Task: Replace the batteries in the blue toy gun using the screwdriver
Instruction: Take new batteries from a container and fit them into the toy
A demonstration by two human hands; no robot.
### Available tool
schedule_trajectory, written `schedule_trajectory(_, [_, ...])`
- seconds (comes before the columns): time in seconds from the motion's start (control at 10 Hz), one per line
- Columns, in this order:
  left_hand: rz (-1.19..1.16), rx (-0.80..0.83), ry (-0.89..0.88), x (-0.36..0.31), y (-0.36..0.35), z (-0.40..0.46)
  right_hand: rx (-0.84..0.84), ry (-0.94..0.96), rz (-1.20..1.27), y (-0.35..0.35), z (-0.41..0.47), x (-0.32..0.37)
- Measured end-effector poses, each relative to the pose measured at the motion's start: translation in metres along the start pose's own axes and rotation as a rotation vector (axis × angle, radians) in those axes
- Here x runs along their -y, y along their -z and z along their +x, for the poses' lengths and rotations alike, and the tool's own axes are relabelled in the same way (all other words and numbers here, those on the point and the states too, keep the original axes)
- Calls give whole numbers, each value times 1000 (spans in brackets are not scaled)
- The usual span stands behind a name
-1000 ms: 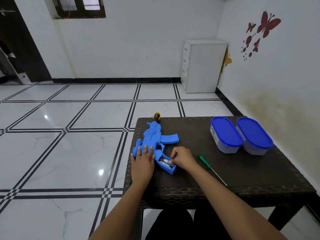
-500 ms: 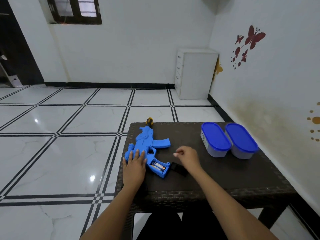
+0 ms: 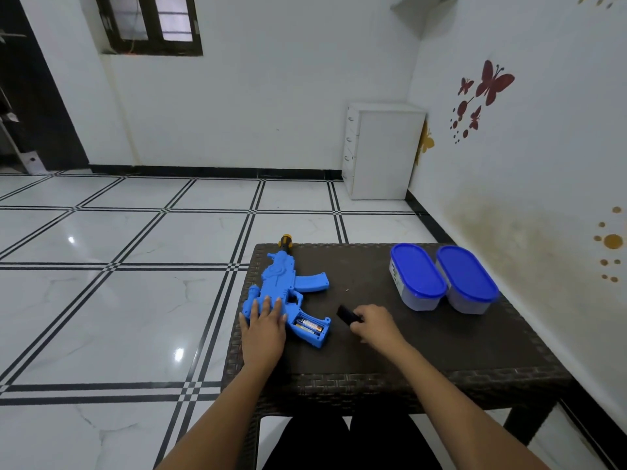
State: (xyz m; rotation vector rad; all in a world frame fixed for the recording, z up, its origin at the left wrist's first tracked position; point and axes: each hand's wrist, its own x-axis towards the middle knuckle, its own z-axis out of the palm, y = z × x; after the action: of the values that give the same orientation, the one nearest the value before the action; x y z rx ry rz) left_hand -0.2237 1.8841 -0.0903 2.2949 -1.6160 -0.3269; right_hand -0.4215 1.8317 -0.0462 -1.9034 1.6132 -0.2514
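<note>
The blue toy gun (image 3: 281, 283) lies on the dark woven table (image 3: 441, 351) near its left edge, orange-and-black muzzle pointing away from me. Its grip compartment (image 3: 307, 325) stands uncovered and shows batteries inside. My left hand (image 3: 264, 329) lies flat on the gun's rear body, fingers spread. My right hand (image 3: 376, 325) is to the right of the grip and pinches a small black battery cover (image 3: 346, 314) just above the table. A tiny screw-like speck (image 3: 346, 290) lies beyond the cover. The screwdriver is not in sight.
Two tubs with blue lids (image 3: 417, 276) (image 3: 466, 278) stand side by side at the table's far right. The wall runs close along the right side. A white drawer cabinet (image 3: 383, 150) stands in the far corner. The gun lies close to the table's left edge.
My right hand left the grip and moved right with the black cover, leaving the batteries exposed. The green screwdriver seen a second ago is no longer visible. My left hand stayed on the gun.
</note>
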Motion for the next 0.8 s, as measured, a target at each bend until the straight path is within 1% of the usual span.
schedule_trajectory(0.1, [-6,-8,10,-2,-1,0,89,-42,580,7,-9,3])
schedule_trajectory(0.2, [-15,-13,7,-1,-2,0,229,-118,699,4,-13,7])
schedule_trajectory(0.3, [-23,-20,3,-1,-2,-1,214,-227,776,-9,-9,10])
schedule_trajectory(0.4, [-30,-25,0,-1,-1,-1,147,-264,785,-19,-3,13])
schedule_trajectory(0.6, [-40,-29,3,0,-1,-1,1,-279,628,-36,6,20])
schedule_trajectory(0.8, [-22,-34,-8,-1,-1,-2,15,-316,594,-33,9,28])
